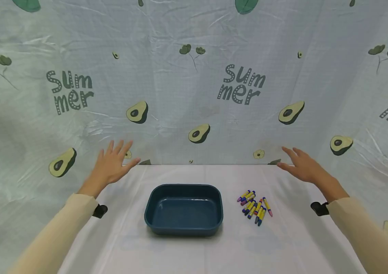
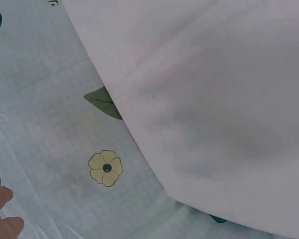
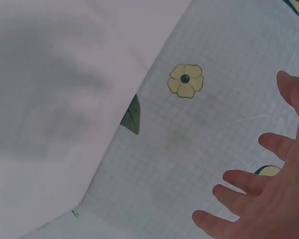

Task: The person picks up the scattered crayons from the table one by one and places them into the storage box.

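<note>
Both hands are raised above the table with fingers spread, and neither holds anything. My left hand point(image 1: 112, 163) is up at the left, beyond the back left corner of a dark blue rectangular bin point(image 1: 183, 231). My right hand point(image 1: 301, 165) is up on the right, past a loose pile of crayons point(image 1: 256, 205) with yellow wrappers and various tips. In the right wrist view the fingers point(image 3: 239, 199) reach in from the right side. Only some fingertips point(image 2: 1, 199) show at the lower left of the left wrist view.
A white cloth covers the table point(image 1: 187, 255), whose back edge meets a hanging curtain point(image 1: 166, 76) printed with avocados, flowers and lettering. Dark straps with small black pieces point(image 1: 100, 211) sit at both wrists. The bin stands left of the crayons.
</note>
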Motion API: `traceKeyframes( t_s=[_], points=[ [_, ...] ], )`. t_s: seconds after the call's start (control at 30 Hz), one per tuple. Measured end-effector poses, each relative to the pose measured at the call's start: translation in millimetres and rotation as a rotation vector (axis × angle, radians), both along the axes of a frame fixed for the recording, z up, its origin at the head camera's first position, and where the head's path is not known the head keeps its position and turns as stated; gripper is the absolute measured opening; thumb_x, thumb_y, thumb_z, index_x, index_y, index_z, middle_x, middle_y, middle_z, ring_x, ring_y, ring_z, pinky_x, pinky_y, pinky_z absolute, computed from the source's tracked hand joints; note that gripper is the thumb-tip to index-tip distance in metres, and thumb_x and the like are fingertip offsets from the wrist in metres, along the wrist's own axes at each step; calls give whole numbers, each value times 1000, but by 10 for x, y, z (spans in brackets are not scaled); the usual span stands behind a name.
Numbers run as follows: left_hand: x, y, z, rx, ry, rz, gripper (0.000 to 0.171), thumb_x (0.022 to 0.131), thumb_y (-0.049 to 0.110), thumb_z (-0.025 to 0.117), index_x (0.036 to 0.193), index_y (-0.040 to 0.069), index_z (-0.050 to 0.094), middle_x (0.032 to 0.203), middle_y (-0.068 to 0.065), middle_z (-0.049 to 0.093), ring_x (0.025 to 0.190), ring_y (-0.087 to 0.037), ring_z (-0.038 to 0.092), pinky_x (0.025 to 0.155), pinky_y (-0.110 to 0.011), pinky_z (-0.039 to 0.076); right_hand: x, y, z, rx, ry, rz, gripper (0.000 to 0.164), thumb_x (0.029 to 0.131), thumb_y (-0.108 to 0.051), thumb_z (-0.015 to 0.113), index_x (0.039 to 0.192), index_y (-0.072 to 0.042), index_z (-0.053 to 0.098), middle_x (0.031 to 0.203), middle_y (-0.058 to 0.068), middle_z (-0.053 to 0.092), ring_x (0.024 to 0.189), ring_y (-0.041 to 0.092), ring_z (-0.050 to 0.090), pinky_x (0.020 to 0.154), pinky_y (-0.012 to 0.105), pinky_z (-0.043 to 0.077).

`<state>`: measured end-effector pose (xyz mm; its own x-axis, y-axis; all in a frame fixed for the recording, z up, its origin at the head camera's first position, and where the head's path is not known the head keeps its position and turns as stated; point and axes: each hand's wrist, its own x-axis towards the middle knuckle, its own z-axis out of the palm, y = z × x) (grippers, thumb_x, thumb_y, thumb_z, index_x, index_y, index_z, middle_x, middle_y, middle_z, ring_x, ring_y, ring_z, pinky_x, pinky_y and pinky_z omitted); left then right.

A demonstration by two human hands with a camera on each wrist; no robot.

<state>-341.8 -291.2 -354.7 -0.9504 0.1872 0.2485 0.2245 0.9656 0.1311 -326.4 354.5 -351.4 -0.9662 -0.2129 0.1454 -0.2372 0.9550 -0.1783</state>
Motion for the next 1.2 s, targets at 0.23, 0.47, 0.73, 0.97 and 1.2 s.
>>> traceKeyframes(
  t_s=[0.23,0.47,0.73,0.97,1.2],
  points=[
    [158,87,-191,74,14,1,89,101,69,41,167,14,18,169,-28,19,155,-58,9,115,-81,13,116,-114,-73,-40,1,41,81,101,-46,63,157,2,31,156,41,31,140,62,34,106,78,35],
    [275,216,-357,201,-4,16,85,103,65,44,166,14,20,169,-27,23,154,-57,16,113,-81,20,258,-234,-187,-96,-20,60,82,99,-44,66,158,1,31,156,39,33,139,61,38,104,77,38],
    [449,343,-602,400,-66,-30,75,108,54,43,165,10,22,166,-26,31,147,-51,38,115,-71,33,365,-360,-403,-151,-62,67,80,98,-38,69,157,1,33,150,38,44,130,55,53,98,69,49],
    [475,484,-750,594,-237,-23,68,108,53,41,164,17,27,157,-26,46,113,-38,69,85,-47,60,392,-460,-523,-216,-136,66,75,97,-30,71,156,-1,35,130,31,62,110,42,66,83,53,60],
    [548,636,-882,725,-400,-40,67,105,52,52,161,20,35,150,-26,53,77,-21,67,54,-31,57,381,-492,-640,-254,-243,61,73,96,-27,73,154,0,37,120,25,66,98,31,67,81,46,59]
  ],
)
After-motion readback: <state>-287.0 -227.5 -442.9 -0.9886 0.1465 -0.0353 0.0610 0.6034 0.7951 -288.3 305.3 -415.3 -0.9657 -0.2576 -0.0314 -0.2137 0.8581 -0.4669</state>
